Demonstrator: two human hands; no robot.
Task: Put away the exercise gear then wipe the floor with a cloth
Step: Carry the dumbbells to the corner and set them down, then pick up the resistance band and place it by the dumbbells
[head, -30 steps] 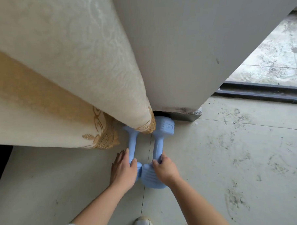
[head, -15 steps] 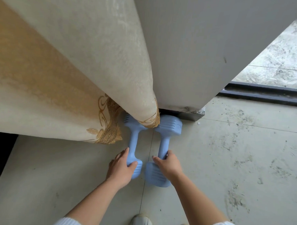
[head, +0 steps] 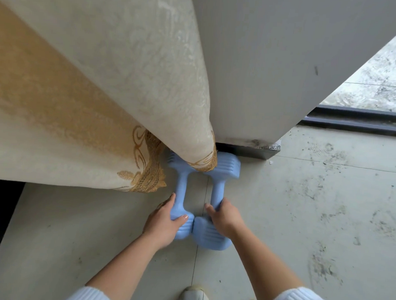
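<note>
The left hand [head: 164, 223] and right hand [head: 223, 216] each curl around a blue dumbbell [head: 181, 194] and its twin [head: 215, 196] lying side by side at the curtain [head: 127, 90] hem, stowing nearly done, while the scuffed floor [head: 314, 211] is unwiped and no cloth shows.
</note>
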